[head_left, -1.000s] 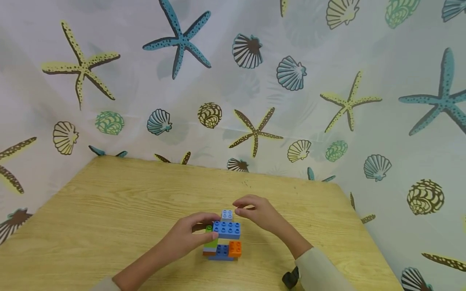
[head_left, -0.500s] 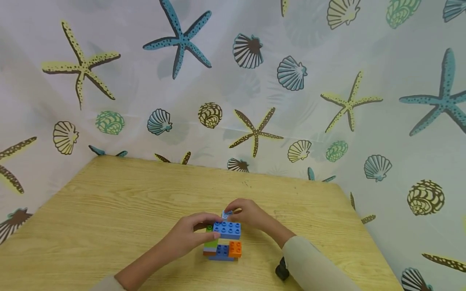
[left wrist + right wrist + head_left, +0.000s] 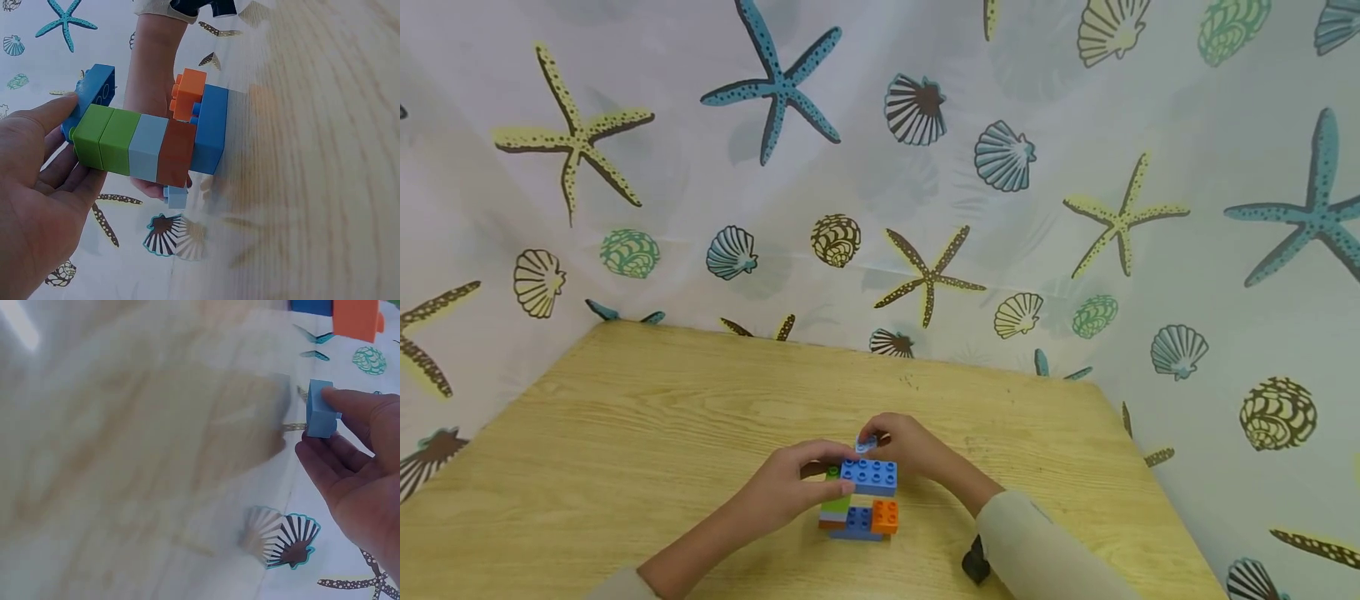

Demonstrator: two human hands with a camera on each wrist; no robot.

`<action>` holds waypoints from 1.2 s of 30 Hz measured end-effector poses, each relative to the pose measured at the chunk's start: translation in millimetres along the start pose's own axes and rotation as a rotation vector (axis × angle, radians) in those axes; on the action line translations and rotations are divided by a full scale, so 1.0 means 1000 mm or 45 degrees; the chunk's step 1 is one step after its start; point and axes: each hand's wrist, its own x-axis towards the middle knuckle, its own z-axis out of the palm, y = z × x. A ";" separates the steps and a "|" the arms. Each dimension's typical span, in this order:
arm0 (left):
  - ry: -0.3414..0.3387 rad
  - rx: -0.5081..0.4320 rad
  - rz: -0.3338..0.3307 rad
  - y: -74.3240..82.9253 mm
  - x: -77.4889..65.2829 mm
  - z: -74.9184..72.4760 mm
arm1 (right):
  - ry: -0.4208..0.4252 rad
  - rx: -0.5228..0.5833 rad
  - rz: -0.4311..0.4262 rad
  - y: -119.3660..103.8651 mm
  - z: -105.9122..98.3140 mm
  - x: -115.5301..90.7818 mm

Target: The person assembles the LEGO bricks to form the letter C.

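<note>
My left hand (image 3: 793, 479) grips a blue eight-stud brick (image 3: 880, 477) at the top of a small brick build, thumb on its near side. Under that brick stands a column of green bricks (image 3: 108, 140), a light blue brick (image 3: 148, 145) and a reddish-brown brick (image 3: 177, 152). The column rises from a blue base brick (image 3: 211, 131), which also bears an orange brick (image 3: 885, 517). Behind the build, my right hand (image 3: 906, 442) pinches a small light blue brick (image 3: 322, 415) between thumb and fingers; its hollow underside faces the table in the right wrist view.
The build stands on a wood-grain table (image 3: 700, 392). A white curtain (image 3: 850, 183) printed with starfish and shells surrounds the table's back and sides. A small black object (image 3: 976, 562) sits beside the right sleeve (image 3: 1037, 533).
My right hand has moved left and down to the small light blue brick and taken hold of it. My left hand has kept its grip on the blue brick, almost still.
</note>
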 end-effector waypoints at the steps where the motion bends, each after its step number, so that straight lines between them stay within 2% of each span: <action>1: -0.002 0.000 0.000 0.000 0.000 0.000 | 0.004 0.025 -0.014 0.000 0.000 -0.002; 9: -0.019 -0.001 -0.003 0.001 -0.001 0.000 | 0.097 0.162 -0.087 -0.011 -0.009 -0.029; 18: -0.002 -0.002 -0.024 0.003 0.000 0.000 | 0.222 0.323 -0.177 -0.014 -0.017 -0.061; 24: 0.009 -0.002 -0.049 0.004 0.000 0.001 | 0.228 0.374 -0.189 -0.015 -0.021 -0.082; 29: -0.001 -0.002 -0.032 0.003 0.001 0.001 | 0.208 0.380 -0.192 -0.018 -0.022 -0.098; 36: -0.010 0.005 -0.021 0.003 0.002 0.001 | 0.180 0.364 -0.211 -0.018 -0.020 -0.108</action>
